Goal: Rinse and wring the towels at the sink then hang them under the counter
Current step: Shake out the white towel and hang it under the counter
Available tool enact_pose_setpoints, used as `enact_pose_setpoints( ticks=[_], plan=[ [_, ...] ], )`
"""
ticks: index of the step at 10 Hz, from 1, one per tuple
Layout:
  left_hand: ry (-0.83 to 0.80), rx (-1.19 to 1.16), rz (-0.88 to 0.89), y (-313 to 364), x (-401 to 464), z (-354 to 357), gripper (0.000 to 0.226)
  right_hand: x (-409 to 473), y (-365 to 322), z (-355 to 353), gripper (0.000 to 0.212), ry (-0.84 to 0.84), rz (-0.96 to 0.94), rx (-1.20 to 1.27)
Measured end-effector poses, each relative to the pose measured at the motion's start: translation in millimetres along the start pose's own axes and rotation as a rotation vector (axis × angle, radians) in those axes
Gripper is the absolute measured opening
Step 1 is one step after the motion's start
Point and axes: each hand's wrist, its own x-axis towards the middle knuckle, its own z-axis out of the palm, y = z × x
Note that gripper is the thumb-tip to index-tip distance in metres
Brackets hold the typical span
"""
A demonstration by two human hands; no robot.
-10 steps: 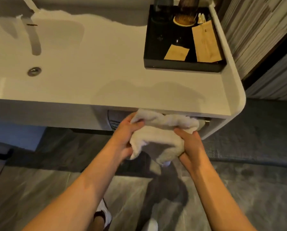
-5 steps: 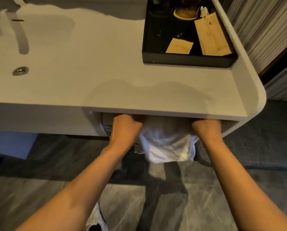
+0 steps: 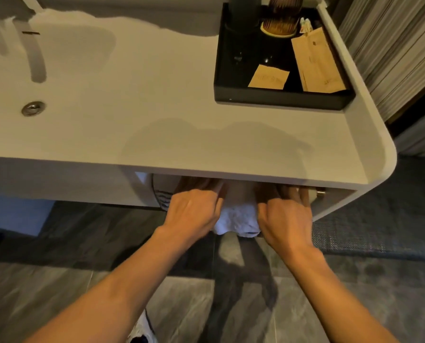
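The left hand and right hand press, fingers extended, on either side of a white terry towel. The towel hangs just under the pale stone worktop.

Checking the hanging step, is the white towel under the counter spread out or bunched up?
Bunched up: the white towel shows only as a narrow, crumpled bundle between the left hand and right hand.

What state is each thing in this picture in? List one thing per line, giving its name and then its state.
white towel: draped under the counter edge, lower end hanging free.
left hand: on the towel's left side, fingertips hidden under the counter.
right hand: on the towel's right side, fingers reaching under the counter.
counter: shadowed near its front edge.
sink drain: no water seen.
black tray: on the counter, holding paper packets.
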Motion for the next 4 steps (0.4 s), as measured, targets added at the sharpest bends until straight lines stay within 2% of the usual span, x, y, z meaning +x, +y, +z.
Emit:
enact_pose_setpoints(
  ticks=[1, 2, 3, 4],
  plan=[
    [-0.275, -0.050, -0.112, 6, 17, -8, 0.035, 3, 6, 9, 0.046, -0.095, -0.176, -0.062],
    [-0.426, -0.116, -0.206, 13, 22, -18, 0.034, 5, 0, 12, 0.043, -0.162, -0.173, -0.080],
    [-0.344, -0.127, -0.174, 10, 18, -27, 0.035, 10, -4, -3, 0.032, -0.158, -0.072, -0.074],
    [-0.099, -0.048, -0.076, -2, -21, -31, 0.027, -10, -16, -25, 0.023, 0.011, 0.067, 0.038]
  ],
)
